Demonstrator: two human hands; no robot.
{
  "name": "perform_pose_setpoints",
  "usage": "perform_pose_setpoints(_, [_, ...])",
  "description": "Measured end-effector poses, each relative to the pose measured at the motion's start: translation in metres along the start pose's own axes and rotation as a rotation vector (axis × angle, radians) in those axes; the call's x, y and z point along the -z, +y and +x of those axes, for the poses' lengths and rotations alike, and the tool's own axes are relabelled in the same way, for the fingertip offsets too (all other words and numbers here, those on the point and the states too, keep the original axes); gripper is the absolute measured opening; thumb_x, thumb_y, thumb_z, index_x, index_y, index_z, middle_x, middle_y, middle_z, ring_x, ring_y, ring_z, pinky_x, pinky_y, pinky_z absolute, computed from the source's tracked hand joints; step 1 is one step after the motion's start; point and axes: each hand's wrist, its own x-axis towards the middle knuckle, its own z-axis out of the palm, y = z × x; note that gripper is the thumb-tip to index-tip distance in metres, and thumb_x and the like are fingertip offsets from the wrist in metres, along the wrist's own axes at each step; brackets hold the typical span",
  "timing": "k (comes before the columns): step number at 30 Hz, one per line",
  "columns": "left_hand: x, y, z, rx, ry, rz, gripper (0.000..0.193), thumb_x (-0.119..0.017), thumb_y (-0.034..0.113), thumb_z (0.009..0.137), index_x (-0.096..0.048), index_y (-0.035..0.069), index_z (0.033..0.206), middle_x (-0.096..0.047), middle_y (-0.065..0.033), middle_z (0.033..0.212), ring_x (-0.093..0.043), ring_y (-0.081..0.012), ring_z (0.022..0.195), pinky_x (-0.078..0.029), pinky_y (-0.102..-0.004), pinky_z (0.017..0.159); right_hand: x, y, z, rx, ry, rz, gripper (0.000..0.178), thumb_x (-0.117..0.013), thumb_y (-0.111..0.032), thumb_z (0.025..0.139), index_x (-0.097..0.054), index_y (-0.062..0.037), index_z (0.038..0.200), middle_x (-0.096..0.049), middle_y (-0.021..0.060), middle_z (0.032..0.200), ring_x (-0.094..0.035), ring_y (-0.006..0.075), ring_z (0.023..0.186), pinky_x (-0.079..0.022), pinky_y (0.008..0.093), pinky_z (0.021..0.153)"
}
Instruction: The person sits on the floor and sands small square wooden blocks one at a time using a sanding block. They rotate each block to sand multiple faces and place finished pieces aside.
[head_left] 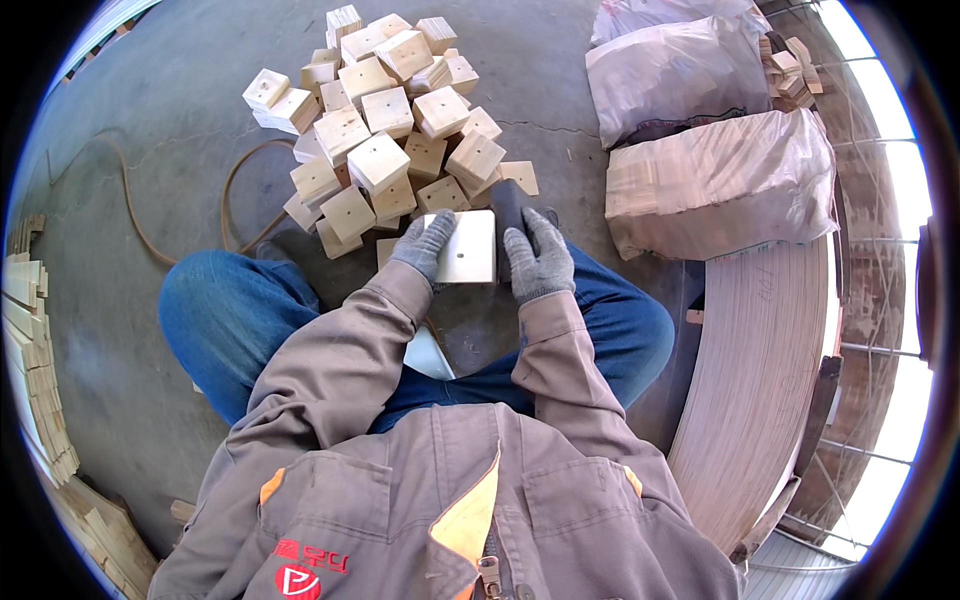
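The work jacket (410, 545) is brownish grey, its long sleeves (325, 355) ending in stitched cuffs (553, 317). Orange tabs (272, 487) mark the outer edges of two chest pockets (332, 502); the front edge turns back to show yellow-orange lining (467, 518) beside a metal zipper (489, 570). Red embroidery (325, 557) and a round red-and-white emblem (298, 583) mark the left chest. Blue denim trousers (230, 325) clothe the legs; grey knitted gloves (545, 268) cover the left hand (426, 245) and right hand (538, 258).

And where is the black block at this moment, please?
In the head view, the black block is slightly above and right of centre, in the right hand, along the right edge of the pale wooden block in the left hand.
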Motion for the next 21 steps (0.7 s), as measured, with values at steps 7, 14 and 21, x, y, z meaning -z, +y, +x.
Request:
perform_pose_setpoints(7, [-0.003,-0.002,-0.001,-0.006,0.005,0.136,0.054,-0.074,0.049,0.093,-0.065,0.009,0.128,-0.070,-0.0068,0.112,-0.065,-0.0163,0.092,-0.055,-0.0345,0.080,-0.006,0.025,-0.006,-0.053,0.017,0.096,0.046,-0.072,-0.024,0.093,-0.065,0.0018,0.130,-0.063,0.0241,0.132,-0.060,0.0374,0.124,-0.046,0.0401,0.110])
perform_pose_setpoints(14, [0.038,-0.009,0.051,0.038,0.132,-0.084,0.055,-0.072,0.052,0.093,-0.064,0.009,0.127,-0.069,-0.0087,0.114,-0.067,-0.0208,0.089,-0.057,-0.0390,0.077,-0.010,-0.015,-0.033,0.023,-0.122,0.073,0.049,-0.071,-0.027,0.094,-0.063,0.0010,0.133,-0.061,0.0250,0.135,-0.059,0.0390,0.127,-0.045,0.0412,0.111])
perform_pose_setpoints(21, [0.043,0.002,0.050,-0.015,0.113,-0.124,0.054,-0.072,0.051,0.094,-0.064,0.010,0.127,-0.069,-0.0088,0.111,-0.068,-0.0214,0.089,-0.058,-0.0406,0.073,-0.011,-0.021,-0.032,0.067,-0.149,0.056,0.049,-0.071,-0.025,0.093,-0.063,0.0011,0.133,-0.061,0.0244,0.135,-0.060,0.0383,0.126,-0.046,0.0405,0.110])
